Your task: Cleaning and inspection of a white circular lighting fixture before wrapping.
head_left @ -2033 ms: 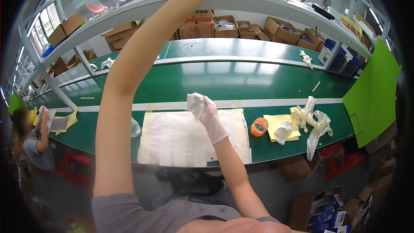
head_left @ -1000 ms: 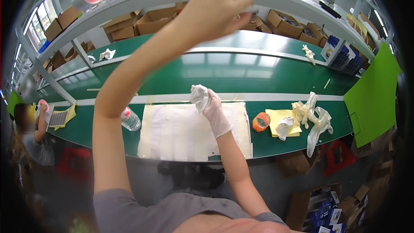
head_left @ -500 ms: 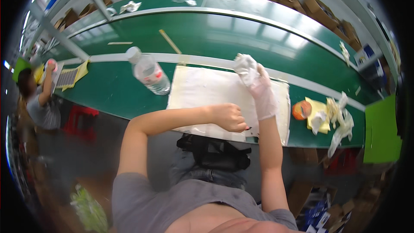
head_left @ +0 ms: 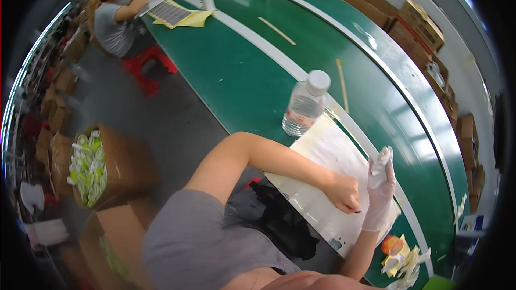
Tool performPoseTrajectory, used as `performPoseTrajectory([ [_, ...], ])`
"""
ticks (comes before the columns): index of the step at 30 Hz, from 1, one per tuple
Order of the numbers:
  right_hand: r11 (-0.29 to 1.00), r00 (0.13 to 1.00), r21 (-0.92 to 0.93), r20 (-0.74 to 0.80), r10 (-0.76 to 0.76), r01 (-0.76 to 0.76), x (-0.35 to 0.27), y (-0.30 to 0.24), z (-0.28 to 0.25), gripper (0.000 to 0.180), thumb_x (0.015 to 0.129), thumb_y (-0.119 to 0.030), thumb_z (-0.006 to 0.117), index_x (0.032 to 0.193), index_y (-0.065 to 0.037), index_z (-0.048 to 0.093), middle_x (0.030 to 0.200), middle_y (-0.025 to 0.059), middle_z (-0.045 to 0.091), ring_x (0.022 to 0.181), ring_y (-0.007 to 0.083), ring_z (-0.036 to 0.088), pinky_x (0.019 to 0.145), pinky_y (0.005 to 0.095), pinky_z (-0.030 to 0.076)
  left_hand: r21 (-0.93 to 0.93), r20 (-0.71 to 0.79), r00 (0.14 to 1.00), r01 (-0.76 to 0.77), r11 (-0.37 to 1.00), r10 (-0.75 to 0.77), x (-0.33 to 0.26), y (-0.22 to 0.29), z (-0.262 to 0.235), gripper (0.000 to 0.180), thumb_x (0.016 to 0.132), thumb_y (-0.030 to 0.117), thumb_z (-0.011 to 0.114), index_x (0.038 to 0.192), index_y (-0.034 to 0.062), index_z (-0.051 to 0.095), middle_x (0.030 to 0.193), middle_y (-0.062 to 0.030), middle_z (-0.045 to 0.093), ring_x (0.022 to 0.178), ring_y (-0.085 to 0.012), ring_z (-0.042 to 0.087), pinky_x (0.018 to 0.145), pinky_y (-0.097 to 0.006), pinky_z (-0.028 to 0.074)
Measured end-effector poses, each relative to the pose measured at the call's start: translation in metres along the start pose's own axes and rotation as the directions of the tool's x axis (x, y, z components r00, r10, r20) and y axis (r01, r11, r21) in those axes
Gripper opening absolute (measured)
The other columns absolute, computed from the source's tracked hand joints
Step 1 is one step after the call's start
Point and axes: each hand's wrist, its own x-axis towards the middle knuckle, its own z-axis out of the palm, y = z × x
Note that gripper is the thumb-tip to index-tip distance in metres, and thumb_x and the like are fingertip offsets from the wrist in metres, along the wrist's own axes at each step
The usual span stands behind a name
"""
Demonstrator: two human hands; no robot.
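Note:
My bare left hand point(head_left: 344, 192) is curled into a fist above a white sheet-covered board point(head_left: 317, 153) on the bench. A small dark tip shows at its fingers; whatever the fist holds, if anything, is hidden. My right hand point(head_left: 380, 193), in a thin white glove, is raised over the board's far right part. Its fingers are closed on a crumpled white cloth-like wad point(head_left: 382, 162). A clear plastic bottle point(head_left: 305, 104) with a white cap and a red-marked label stands at the board's upper left corner.
The green bench point(head_left: 215, 64) has a pale raised strip along it. Orange tape roll point(head_left: 392, 245) and crumpled gloves point(head_left: 411, 263) lie near my right arm. A co-worker point(head_left: 118, 16) sits far left on a red stool point(head_left: 148, 67). An open carton point(head_left: 126, 166) of green packets stands on the floor.
The view has swung to the left, so the bench now runs diagonally. My left fist and gloved right hand stay close together over the board, the right still holding the white wad.

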Motion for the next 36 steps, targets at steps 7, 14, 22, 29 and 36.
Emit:
performPoseTrajectory([
  [7, 0.998, 0.987, 0.014, 0.149, 0.065, -0.068, -0.01, 0.004, -0.013, 0.042, 0.103, -0.019, 0.045, 0.145, -0.015, 0.042, 0.133, 0.007, 0.058, 0.122, 0.019, 0.056, 0.111, 0.0441, 0.037, 0.012, -0.021, 0.998, 0.053, 0.999, -0.053, 0.002, -0.004, 0.003, 0.038, 0.088, 0.018, 0.061, 0.053, 0.0107, 0.047, 0.048, -0.0024, 0.052, 0.042, -0.0267, 0.052, 0.039, -0.037, 0.039],
  [14, 0.967, 0.969, -0.068, -0.036, 0.244, -0.246, -0.022, 0.017, -0.001, 0.045, 0.103, -0.019, 0.042, 0.145, -0.003, 0.037, 0.143, 0.0182, 0.047, 0.13, 0.0276, 0.049, 0.111, 0.0436, 0.037, 0.014, -0.028, 0.999, 0.043, 0.999, -0.043, 0.001, -0.003, 0.006, 0.039, 0.087, 0.019, 0.061, 0.052, 0.0122, 0.046, 0.048, -0.0006, 0.053, 0.041, -0.0244, 0.051, 0.038, -0.036, 0.039],
  [22, 0.957, 0.957, 0.022, -0.024, 0.29, -0.289, -0.019, 0.019, -0.002, 0.044, 0.103, -0.021, 0.043, 0.142, 0.0, 0.039, 0.142, 0.0182, 0.048, 0.125, 0.0251, 0.052, 0.11, 0.0397, 0.039, -0.007, 0.086, 0.995, -0.045, 0.999, 0.045, -0.005, 0.037, 0.032, 0.036, 0.087, 0.024, 0.06, 0.054, 0.0125, 0.05, 0.049, -0.0023, 0.057, 0.042, -0.0263, 0.055, 0.038, -0.038, 0.04],
  [29, 0.956, 0.957, -0.03, -0.018, 0.29, -0.291, -0.022, 0.023, 0.005, 0.046, 0.103, -0.02, 0.044, 0.143, 0.0, 0.038, 0.143, 0.0155, 0.049, 0.128, 0.0244, 0.051, 0.111, 0.0377, 0.038, -0.094, 0.169, 0.981, 0.11, 0.99, -0.093, -0.012, 0.046, 0.042, 0.035, 0.087, 0.021, 0.059, 0.053, 0.0117, 0.054, 0.05, -0.0057, 0.057, 0.046, -0.0301, 0.057, 0.042, -0.041, 0.041],
  [36, 0.971, 0.969, -0.005, -0.061, 0.239, -0.239, -0.02, 0.027, 0.004, 0.044, 0.104, -0.021, 0.042, 0.142, 0.002, 0.04, 0.143, 0.0167, 0.048, 0.13, 0.0257, 0.049, 0.112, 0.0382, 0.038, -0.093, 0.171, 0.981, 0.105, 0.99, -0.088, -0.011, 0.047, 0.033, 0.035, 0.086, 0.023, 0.059, 0.053, 0.011, 0.055, 0.052, -0.0069, 0.058, 0.049, -0.0308, 0.058, 0.044, -0.041, 0.042],
])
